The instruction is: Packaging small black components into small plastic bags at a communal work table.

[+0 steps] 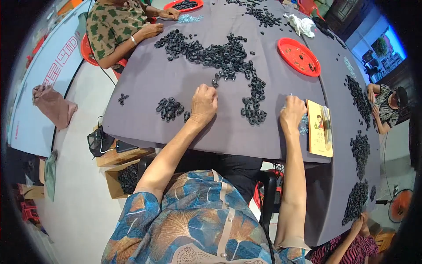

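Note:
My left hand is closed over the grey cloth, fingertips curled in; what they hold, if anything, is hidden. Just beyond its knuckles lies a small black oval part, at the edge of a large spread of black ring-like parts. A curved tail of the same parts runs down between my hands. Left of my left wrist sits a smaller cluster of black parts. My right hand is pinched, with something tiny and pale at its fingertips. Beside it, partly covered, are small clear bluish pieces.
A yellow booklet lies right of my right hand. Farther off stands a red tray with a few bits in it. Co-workers sit at the far left, right and lower right. A box of black parts stands below.

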### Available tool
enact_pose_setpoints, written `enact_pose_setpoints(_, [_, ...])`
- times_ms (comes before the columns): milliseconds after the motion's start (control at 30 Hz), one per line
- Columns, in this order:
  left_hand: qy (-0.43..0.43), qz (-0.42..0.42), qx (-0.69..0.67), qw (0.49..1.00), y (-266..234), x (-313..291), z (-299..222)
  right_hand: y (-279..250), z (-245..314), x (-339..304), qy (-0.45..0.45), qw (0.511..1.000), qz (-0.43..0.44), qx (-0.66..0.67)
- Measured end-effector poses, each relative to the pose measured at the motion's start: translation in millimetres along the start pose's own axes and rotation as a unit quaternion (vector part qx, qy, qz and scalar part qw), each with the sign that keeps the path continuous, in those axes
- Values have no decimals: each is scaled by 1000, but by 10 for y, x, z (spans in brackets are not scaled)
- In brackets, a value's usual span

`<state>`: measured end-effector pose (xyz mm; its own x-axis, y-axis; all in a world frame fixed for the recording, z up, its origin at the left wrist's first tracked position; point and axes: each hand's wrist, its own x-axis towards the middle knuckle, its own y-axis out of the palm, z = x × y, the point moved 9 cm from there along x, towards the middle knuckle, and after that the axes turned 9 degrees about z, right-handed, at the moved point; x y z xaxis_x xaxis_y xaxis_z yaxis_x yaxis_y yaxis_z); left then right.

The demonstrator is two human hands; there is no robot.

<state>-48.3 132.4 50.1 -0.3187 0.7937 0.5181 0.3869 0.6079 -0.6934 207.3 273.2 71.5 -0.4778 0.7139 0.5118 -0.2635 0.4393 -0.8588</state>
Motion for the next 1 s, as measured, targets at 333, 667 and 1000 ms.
enact_pose_setpoints(333, [-49,-3,-83,995,-31,-3,147,-399,730,-331,86,920,8,383])
enact_pose_setpoints(667, [-143,97,-46,984,116,501,439,-536,1523,-706,-89,868,63,485])
enact_pose_setpoints(1000, [-168,121,-14,978,241,508,476,-443,1513,-720,-86,875,76,471])
